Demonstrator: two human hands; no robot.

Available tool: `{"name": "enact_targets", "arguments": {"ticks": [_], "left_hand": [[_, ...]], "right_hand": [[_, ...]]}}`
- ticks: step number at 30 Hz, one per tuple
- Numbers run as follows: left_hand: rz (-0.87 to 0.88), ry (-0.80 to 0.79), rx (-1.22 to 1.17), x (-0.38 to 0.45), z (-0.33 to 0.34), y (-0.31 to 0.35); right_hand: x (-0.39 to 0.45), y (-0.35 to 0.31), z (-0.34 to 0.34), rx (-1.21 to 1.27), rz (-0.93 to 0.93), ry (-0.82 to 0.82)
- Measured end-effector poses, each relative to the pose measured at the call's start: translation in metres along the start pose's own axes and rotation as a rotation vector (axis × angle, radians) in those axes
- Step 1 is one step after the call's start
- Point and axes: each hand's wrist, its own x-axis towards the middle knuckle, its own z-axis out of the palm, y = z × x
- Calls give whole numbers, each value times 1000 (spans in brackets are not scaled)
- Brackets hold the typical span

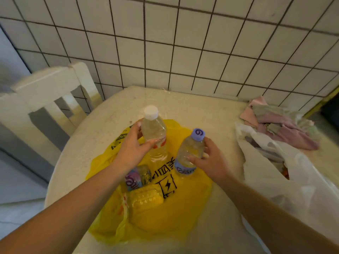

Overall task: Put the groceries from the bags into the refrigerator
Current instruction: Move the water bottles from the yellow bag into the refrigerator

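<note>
Nearest you, the yellow bag (152,213) lies slumped open on the round table (216,114), and everything else sits around it: inside its mouth a purple-labelled bottle (136,177) lies on its side beside a yellow packet (146,197). Just over the bag's far half, your left hand (132,147) has its fingers curled round the white-capped bottle (155,132) at the label, and your right hand (211,160) wraps the shoulder of the purple-capped bottle (190,151), thumb in front, fingers behind. Both bottles look full, so expect some weight; the thin clear plastic will probably give under a hard squeeze and may be slick, so take them mid-body or just under the neck, not by the cap. Right of the bag lies a white bag (275,173) with goods still inside, and beyond that a pink cloth (286,125); left of the bag stands a white chair (45,99), with the tiled wall (183,43) behind
</note>
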Motion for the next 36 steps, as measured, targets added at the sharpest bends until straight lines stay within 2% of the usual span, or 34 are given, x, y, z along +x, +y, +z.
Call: {"name": "enact_targets", "arguments": {"ticks": [5, 9, 15, 21, 27, 36], "left_hand": [[23, 205, 2, -49, -30, 46], [15, 326, -10, -122, -50, 76], [-122, 505, 64, -248, -80, 70], [-249, 755, 94, -363, -121, 56], [-314, 941, 137, -446, -197, 37], [-351, 1004, 193, -546, -385, 12]], "right_hand": [[-12, -57, -1, 90, -152, -74], [-35, -92, 11, 191, -221, -227], [-89, -109, 63, 264, -283, -471], [-150, -129, 157, 273, -258, -734], [-208, -163, 266, 197, -334, -963], [-287, -246, 439, 131, -374, -1002]]}}
